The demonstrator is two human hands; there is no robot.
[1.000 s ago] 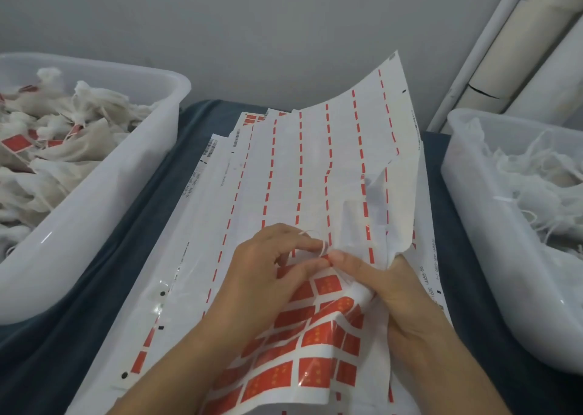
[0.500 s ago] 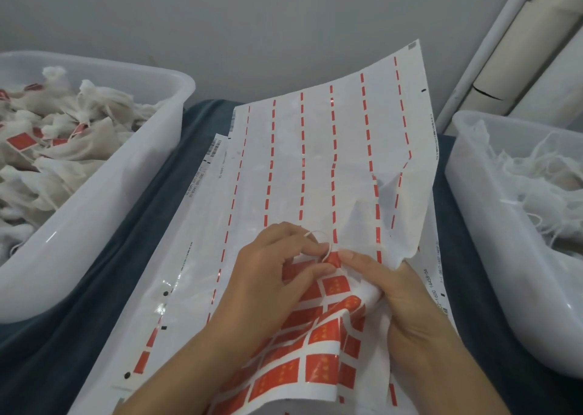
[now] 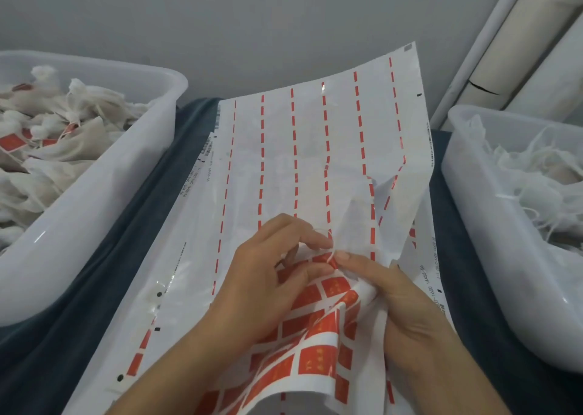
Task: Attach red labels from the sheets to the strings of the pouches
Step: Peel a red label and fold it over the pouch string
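Note:
A white label sheet lies in front of me, its far part stripped to thin red dashes and curling upward. Whole red labels remain on its crumpled near part. My left hand pinches a thin white string against a red label at the sheet's middle. My right hand holds the crumpled sheet from the right, its fingertip meeting the left fingers at the string. The pouch on that string is hidden.
A white tub at the left holds pouches with red labels on them. Another white tub at the right holds white pouches with loose strings. More sheets lie under the top one on a dark blue cloth. Pale tubes lean at the back right.
The far end of the sheet has lifted and straightened a little. Both hands stay pinched together at the same spot on the string and label.

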